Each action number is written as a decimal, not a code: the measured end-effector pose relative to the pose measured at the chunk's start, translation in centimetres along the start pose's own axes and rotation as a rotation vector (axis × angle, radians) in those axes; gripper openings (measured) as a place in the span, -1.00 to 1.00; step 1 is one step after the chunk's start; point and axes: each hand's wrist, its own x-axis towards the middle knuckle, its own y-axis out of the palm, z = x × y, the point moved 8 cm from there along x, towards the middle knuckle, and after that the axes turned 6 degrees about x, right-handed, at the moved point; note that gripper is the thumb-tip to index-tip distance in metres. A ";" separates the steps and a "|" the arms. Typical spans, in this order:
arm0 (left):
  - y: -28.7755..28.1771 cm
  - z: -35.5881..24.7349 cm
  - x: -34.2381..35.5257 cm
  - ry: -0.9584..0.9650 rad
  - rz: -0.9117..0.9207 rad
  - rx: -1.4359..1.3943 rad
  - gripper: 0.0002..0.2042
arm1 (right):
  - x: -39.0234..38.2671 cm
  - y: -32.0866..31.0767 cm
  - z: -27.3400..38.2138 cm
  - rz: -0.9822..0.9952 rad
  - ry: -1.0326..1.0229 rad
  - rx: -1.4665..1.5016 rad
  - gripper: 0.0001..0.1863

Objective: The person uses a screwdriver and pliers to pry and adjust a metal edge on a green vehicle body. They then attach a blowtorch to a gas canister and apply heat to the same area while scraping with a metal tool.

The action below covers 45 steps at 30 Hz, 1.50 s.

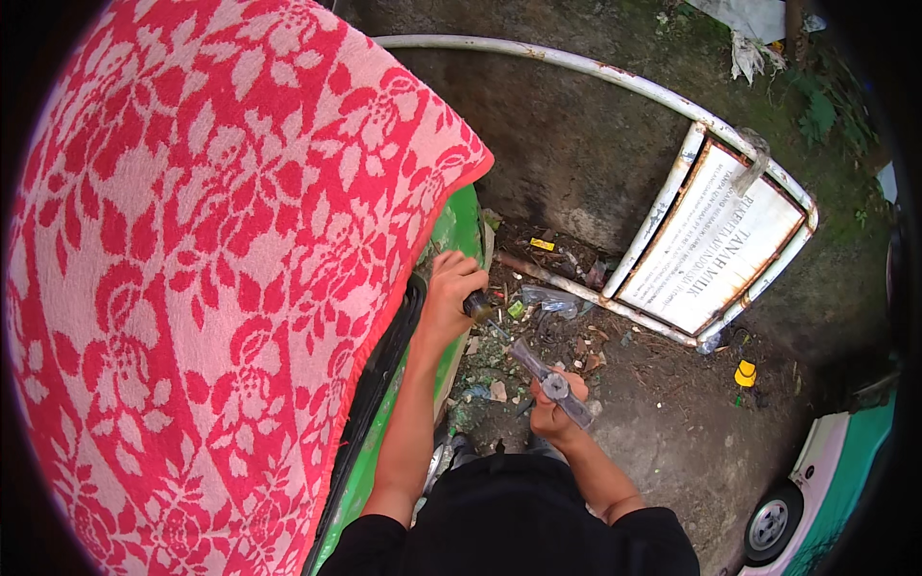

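My left hand (448, 296) is closed around a screwdriver (476, 306) with a dark handle and a yellowish end. A thin metal shaft seems to run from it down and to the right. This hand is beside a green painted panel (455, 230), by its black rubber-like edging (407, 307). Lower and to the right, my right hand (549, 415) grips a hammer (555, 386). Its worn grey metal head faces up, and most of its handle is hidden by the hand. The hammer's upper end is close to the screwdriver's shaft; I cannot tell whether they touch.
A red and pink floral blanket (211, 230) drapes over the green panel on the left. At the right, a rusty white tubular frame with a sign board (715, 235) leans low. Litter (557, 302) and a yellow scrap (745, 373) lie on the ground. A vehicle wheel (773, 523) shows at lower right.
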 end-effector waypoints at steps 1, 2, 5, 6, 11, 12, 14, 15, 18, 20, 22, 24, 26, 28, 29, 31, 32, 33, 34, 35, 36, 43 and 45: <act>0.0 -0.1 0.1 0.007 0.001 0.000 -0.68 | 0.3 0.3 0.0 0.019 -0.072 -0.004 -0.87; 0.0 -0.2 0.2 0.015 0.001 0.000 -0.68 | 0.5 0.6 -0.1 0.037 -0.144 -0.008 -0.90; 0.9 -0.2 0.4 0.028 0.030 0.024 -0.68 | 0.2 1.3 -3.3 0.155 0.071 -0.256 -0.95; 0.8 -0.3 0.4 0.026 -0.002 0.023 -0.69 | 0.1 0.8 -3.9 0.123 0.137 -0.207 -0.94; 0.7 -0.6 0.5 0.002 -0.042 0.046 -0.73 | -0.1 -1.1 -3.5 -0.059 0.265 -0.088 -0.87; 0.7 -0.5 0.3 0.007 -0.035 0.043 -0.73 | -0.2 -1.1 -3.2 -0.075 0.233 -0.055 -0.81; 0.7 -0.3 -0.2 0.018 -0.022 0.037 -0.71 | -1.0 -1.3 -2.2 -0.105 0.169 0.011 -0.67; 0.4 -0.5 -0.3 0.021 -0.026 0.039 -0.71 | -1.2 -1.3 -1.7 -0.124 0.140 0.043 -0.61; -0.4 -0.8 -0.4 0.030 -0.043 0.042 -0.70 | 0.0 0.2 0.9 -0.035 -0.113 0.020 -0.85; -0.8 -0.9 -0.3 0.035 -0.057 0.046 -0.69 | 0.4 1.1 1.6 0.025 -0.204 -0.050 -0.91; -0.8 -0.9 -0.1 0.032 -0.052 0.032 -0.69 | 0.5 1.2 1.4 0.055 -0.139 -0.051 -0.92; -0.7 -0.8 0.1 0.028 -0.052 0.018 -0.68 | 0.4 1.1 1.1 0.076 -0.087 -0.049 -0.91; -0.6 -0.4 0.3 0.023 -0.058 0.004 -0.68 | 0.3 0.9 0.6 0.090 -0.050 -0.046 -0.88; -0.4 0.1 0.2 0.012 -0.067 -0.019 -0.71 | 0.4 0.8 0.8 0.097 -0.054 -0.064 -0.86; -0.3 0.3 0.2 0.007 -0.073 -0.030 -0.72 | 0.5 0.8 0.9 0.101 -0.057 -0.074 -0.85; 0.5 -0.5 0.3 0.024 -0.016 0.061 -0.68 | 0.9 0.7 1.4 0.074 -0.080 -0.042 -0.85; 0.8 -0.9 0.3 0.033 0.012 0.107 -0.67 | 1.1 0.6 1.6 0.061 -0.092 -0.026 -0.84; 0.8 -1.1 0.3 0.030 0.013 0.112 -0.66 | 1.3 0.5 1.6 0.057 -0.082 -0.019 -0.86; 0.6 -1.3 0.3 0.026 0.013 0.117 -0.66 | 1.4 0.4 1.6 0.053 -0.072 -0.012 -0.87; 0.6 -1.4 0.5 0.022 0.014 0.123 -0.66 | 1.5 0.4 1.5 0.049 -0.062 -0.004 -0.88; 0.5 -1.5 0.5 0.025 0.025 0.118 -0.66 | 1.3 0.3 1.3 0.050 -0.047 -0.008 -0.89; 1.3 -0.4 1.3 0.002 0.066 0.084 -0.65 | 0.1 0.0 -0.6 0.032 0.037 0.030 -0.80; 1.5 -0.4 1.3 -0.006 0.044 0.090 -0.66 | -0.3 -0.5 -1.0 0.029 0.078 0.028 -0.77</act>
